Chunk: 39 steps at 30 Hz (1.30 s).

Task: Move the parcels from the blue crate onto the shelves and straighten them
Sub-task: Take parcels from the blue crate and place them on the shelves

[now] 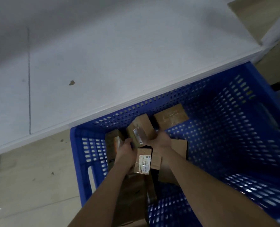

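Observation:
The blue perforated crate (226,128) stands on the floor against a white shelf board (103,54). Several brown cardboard parcels lie in its bottom. Both my arms reach down into it. My left hand (125,150) and my right hand (160,140) grip a small brown taped parcel (140,129) from either side, tilted, its label facing up. Below my hands lies a labelled parcel (143,160). Another brown parcel (171,117) sits against the crate's far wall. A parcel (113,141) lies at the left wall, partly hidden by my left hand.
The white shelf board fills the upper left, with a small brown scrap (71,82) on it. A second shelf level with a tan surface (250,18) shows at the top right. Beige floor (29,185) lies left of the crate.

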Motion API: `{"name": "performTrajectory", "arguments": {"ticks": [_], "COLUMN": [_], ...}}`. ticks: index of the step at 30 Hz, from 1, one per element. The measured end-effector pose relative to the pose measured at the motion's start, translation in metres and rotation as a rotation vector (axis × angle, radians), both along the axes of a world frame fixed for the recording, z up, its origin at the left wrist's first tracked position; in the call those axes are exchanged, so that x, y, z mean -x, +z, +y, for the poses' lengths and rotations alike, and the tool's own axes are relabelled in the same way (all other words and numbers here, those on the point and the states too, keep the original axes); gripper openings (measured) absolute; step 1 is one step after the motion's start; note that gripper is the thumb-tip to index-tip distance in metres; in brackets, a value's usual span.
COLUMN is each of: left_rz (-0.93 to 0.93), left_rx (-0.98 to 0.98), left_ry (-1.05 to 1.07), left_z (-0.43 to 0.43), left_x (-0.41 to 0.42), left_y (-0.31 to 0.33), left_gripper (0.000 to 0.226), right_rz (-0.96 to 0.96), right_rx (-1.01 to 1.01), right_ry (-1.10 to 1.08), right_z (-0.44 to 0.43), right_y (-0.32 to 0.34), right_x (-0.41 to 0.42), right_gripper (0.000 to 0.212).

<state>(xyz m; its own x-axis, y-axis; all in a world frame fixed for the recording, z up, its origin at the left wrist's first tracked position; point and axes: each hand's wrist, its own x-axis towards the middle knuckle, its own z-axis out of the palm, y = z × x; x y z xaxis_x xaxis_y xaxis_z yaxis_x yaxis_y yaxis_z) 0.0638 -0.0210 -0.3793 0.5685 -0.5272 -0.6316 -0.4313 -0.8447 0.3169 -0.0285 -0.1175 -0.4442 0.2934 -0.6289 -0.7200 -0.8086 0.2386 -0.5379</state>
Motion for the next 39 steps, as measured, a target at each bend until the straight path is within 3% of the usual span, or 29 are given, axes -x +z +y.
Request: {"name": "performTrajectory", "arguments": {"ticks": [3, 10, 14, 19, 25, 28, 31, 33, 35, 39], "left_rz": [0.014, 0.122, 0.326, 0.410, 0.365, 0.303, 0.290, 0.291, 0.290, 0.292], "left_rx": [0.023, 0.081, 0.182, 0.202, 0.335, 0.399, 0.476, 0.517, 0.517, 0.400], "left_ry": [0.139, 0.433, 0.692, 0.816, 0.697, 0.625, 0.599, 0.509, 0.371, 0.095], "left_z": [0.005, -0.001, 0.002, 0.014, 0.039, 0.052, 0.067, 0.075, 0.079, 0.074], "left_x": [0.000, 0.009, 0.021, 0.028, 0.039, 0.049, 0.054, 0.056, 0.059, 0.066], "left_y": [0.036, 0.175, 0.262, 0.353, 0.436, 0.475, 0.514, 0.539, 0.564, 0.611], "left_gripper": [0.041, 0.050, 0.056, 0.058, 0.042, 0.038, 0.037, 0.036, 0.037, 0.055], "right_rz": [-0.020, -0.093, -0.056, -0.011, -0.121, -0.219, -0.189, -0.149, -0.102, -0.085], "right_rx": [0.046, 0.235, 0.367, 0.457, 0.506, 0.475, 0.547, 0.641, 0.747, 0.678], "right_ry": [-0.028, 0.153, 0.326, 0.457, 0.539, 0.488, 0.353, 0.343, 0.481, 0.742], "right_z": [0.002, 0.012, 0.029, 0.045, 0.058, 0.053, 0.044, 0.038, 0.035, 0.043], "right_y": [0.043, 0.200, 0.302, 0.397, 0.469, 0.498, 0.534, 0.560, 0.586, 0.632], "right_x": [0.008, 0.061, 0.079, 0.088, 0.107, 0.127, 0.137, 0.140, 0.140, 0.126], "right_gripper": [0.058, 0.044, 0.048, 0.041, 0.039, 0.032, 0.029, 0.042, 0.059, 0.086]}}
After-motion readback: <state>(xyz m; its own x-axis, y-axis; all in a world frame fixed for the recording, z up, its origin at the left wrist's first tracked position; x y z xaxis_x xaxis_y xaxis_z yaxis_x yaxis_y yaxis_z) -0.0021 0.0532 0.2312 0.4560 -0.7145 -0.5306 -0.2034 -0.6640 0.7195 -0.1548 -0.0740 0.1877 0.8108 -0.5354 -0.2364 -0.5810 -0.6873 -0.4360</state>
